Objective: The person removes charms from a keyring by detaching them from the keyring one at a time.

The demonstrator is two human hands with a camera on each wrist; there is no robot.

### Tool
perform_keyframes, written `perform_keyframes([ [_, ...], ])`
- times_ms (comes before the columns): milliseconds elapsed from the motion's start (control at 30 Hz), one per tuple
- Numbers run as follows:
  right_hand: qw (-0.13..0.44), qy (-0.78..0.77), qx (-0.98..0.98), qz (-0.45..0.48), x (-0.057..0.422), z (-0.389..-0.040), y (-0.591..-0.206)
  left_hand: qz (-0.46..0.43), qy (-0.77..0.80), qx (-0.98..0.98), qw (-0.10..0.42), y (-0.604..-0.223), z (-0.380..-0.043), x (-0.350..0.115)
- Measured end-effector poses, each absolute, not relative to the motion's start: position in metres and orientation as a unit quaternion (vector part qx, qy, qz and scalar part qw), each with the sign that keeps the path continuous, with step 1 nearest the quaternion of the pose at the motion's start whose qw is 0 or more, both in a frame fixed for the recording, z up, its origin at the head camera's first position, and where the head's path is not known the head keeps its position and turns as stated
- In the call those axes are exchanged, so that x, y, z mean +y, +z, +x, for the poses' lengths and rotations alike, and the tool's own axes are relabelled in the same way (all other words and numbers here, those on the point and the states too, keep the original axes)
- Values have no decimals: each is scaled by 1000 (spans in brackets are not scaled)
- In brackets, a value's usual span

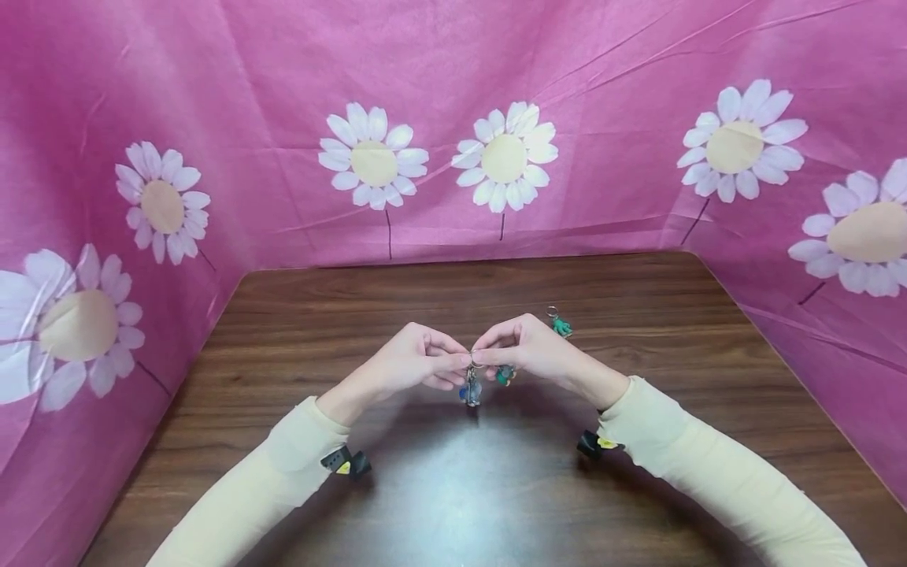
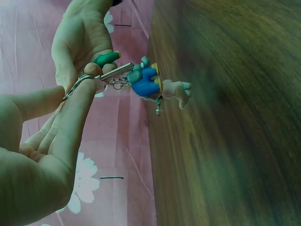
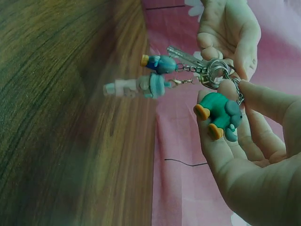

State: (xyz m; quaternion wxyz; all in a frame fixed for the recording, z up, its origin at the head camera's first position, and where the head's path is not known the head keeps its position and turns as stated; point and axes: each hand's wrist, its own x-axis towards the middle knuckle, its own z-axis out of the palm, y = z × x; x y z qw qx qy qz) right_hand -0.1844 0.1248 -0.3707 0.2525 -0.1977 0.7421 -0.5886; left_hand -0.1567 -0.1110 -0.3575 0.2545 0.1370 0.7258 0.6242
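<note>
Both hands meet above the table, fingertips together at a metal key ring [image 3: 217,71]. My left hand [image 1: 400,358] pinches the ring between thumb and forefinger. My right hand [image 1: 534,353] pinches at the ring's other side, with a chain running over its fingers. From that chain a green figure charm [image 3: 217,112] with orange feet lies against the right fingers. A flat metal key [image 3: 184,56], a blue figure charm [image 2: 146,87] and a pale figure charm [image 3: 136,85] hang from the ring below the hands.
Beyond the right hand, a green figure keychain [image 1: 561,325] with its own ring lies on the brown wooden table [image 1: 468,504]. Pink cloth [image 1: 439,47] with white flowers stands around the table's back and sides.
</note>
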Motion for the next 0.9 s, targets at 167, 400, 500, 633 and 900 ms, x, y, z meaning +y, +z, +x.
perform_keyframes([
  [167,244,-583,747,-205,123,-182,-370,123,636,721,243,-360,-153,-112],
  [400,211,-597,746,-207,116,-182,-371,107,649,720,219,-357,-151,-115],
  [500,205,-610,736,-209,115,-184,-371,108,659,715,206,-356,-151,-116],
  [633,193,-633,719,-210,115,-184,-370,118,681,700,179,-355,-151,-116],
  [900,245,-736,599,-198,122,-182,-369,133,737,642,161,-348,-149,-113],
])
